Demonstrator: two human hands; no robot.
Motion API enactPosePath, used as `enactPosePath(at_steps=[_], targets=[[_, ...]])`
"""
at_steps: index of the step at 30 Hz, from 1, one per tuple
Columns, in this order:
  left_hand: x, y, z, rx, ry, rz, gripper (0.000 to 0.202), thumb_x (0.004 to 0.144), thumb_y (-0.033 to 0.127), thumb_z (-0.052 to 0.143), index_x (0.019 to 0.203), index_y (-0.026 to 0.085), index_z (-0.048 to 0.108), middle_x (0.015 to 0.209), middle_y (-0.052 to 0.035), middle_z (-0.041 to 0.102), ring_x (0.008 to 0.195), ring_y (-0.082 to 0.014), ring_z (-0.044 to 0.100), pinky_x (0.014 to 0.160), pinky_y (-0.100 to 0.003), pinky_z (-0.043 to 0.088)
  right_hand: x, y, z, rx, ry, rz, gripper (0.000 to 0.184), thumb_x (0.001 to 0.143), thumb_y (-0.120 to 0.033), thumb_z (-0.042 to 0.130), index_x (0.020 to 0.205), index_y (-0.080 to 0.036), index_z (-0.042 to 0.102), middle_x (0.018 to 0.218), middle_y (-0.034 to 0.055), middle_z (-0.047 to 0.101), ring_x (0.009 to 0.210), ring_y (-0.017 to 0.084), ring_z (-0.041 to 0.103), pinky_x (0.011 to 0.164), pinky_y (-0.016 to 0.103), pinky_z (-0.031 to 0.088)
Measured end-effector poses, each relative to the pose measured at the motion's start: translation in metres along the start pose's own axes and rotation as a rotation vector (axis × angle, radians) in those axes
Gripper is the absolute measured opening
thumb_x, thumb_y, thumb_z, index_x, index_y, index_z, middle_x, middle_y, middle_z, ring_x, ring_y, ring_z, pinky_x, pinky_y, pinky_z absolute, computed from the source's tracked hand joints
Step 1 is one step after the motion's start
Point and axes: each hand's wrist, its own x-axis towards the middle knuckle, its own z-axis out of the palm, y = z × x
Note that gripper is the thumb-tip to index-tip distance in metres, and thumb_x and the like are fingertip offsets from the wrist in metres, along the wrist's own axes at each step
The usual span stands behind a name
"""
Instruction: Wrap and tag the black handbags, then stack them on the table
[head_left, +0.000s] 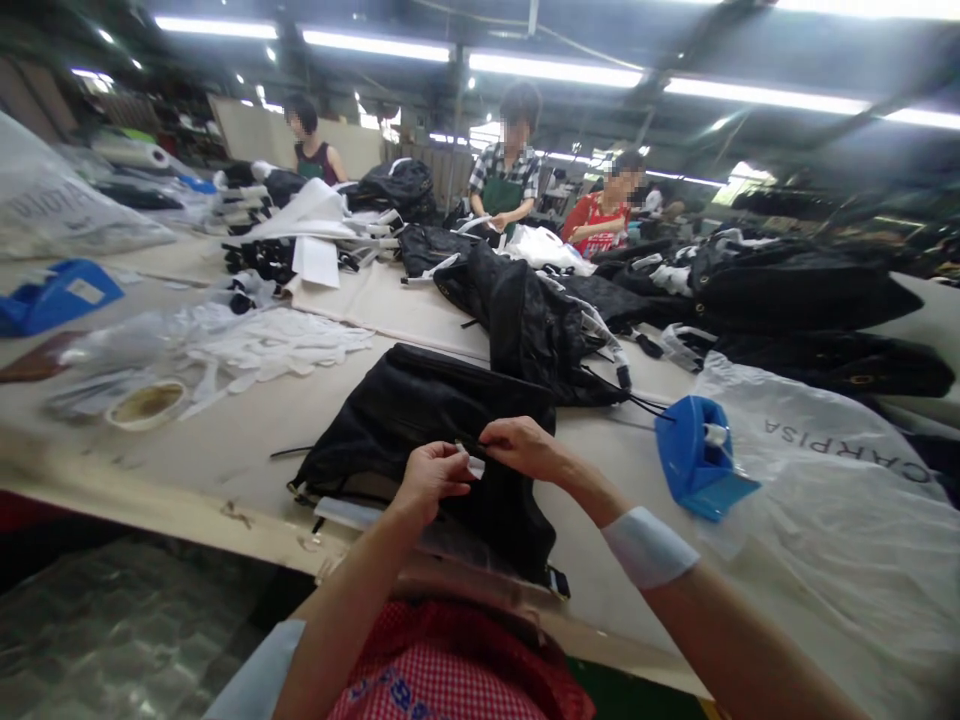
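Note:
A black drawstring bag [420, 390] lies flat on the table in front of me, its dark cords showing near the lower corners. Above its middle, my left hand [433, 478] is closed, with a small white piece of paper or tissue [475, 467] between thumb and fingers. My right hand [529, 448] is pinched just to the right, close to the left fingertips and over the bag. Whatever its fingertips grip is too small to make out. Under the bag's near edge shows a clear plastic sheet [352, 514].
A blue tape dispenser [694, 455] stands at right beside a printed plastic bag [832, 470]. Left are a tape roll [148, 404], white strips [277, 345] and another blue dispenser [64, 295]. More black bags [525, 320] are heaped beyond. Several people work across the table.

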Motion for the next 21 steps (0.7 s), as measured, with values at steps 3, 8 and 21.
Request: enactPosePath(at_steps=[3, 8, 21], targets=[[0.001, -0.008, 0.005, -0.022, -0.003, 0.055, 0.028, 0.066, 0.025, 0.085, 0.074, 0.014, 0.060, 0.068, -0.0014, 0.068, 0.058, -0.0111, 0.066, 0.051, -0.019, 0.050, -0.002, -0.006, -0.002, -0.028, 0.039, -0.046, 0.016, 0.079, -0.007, 0.059, 0.083, -0.016, 0.072, 0.073, -0.0003, 0.065, 0.064, 0.010, 0.055, 0.063, 0.020, 0.037], [0.002, -0.015, 0.007, 0.259, 0.046, 0.266, 0.025, 0.072, 0.032, 0.075, 0.067, 0.016, 0.055, 0.059, 0.0003, 0.065, 0.047, -0.0101, 0.060, 0.038, -0.015, 0.036, -0.006, -0.017, -0.007, -0.056, 0.072, -0.077, 0.015, 0.076, -0.004, 0.057, 0.078, -0.016, 0.067, 0.071, -0.0010, 0.061, 0.065, 0.011, 0.053, 0.065, 0.021, 0.037], [-0.001, 0.002, -0.028, 1.064, -0.148, 0.991, 0.020, 0.092, 0.016, 0.046, 0.101, 0.020, 0.062, 0.091, -0.0039, 0.070, 0.084, -0.0154, 0.066, 0.079, -0.026, 0.050, -0.003, -0.001, -0.007, 0.420, 0.013, 0.192, 0.011, 0.073, -0.019, 0.060, 0.081, -0.015, 0.067, 0.067, -0.0039, 0.059, 0.060, 0.009, 0.048, 0.054, 0.019, 0.035]])
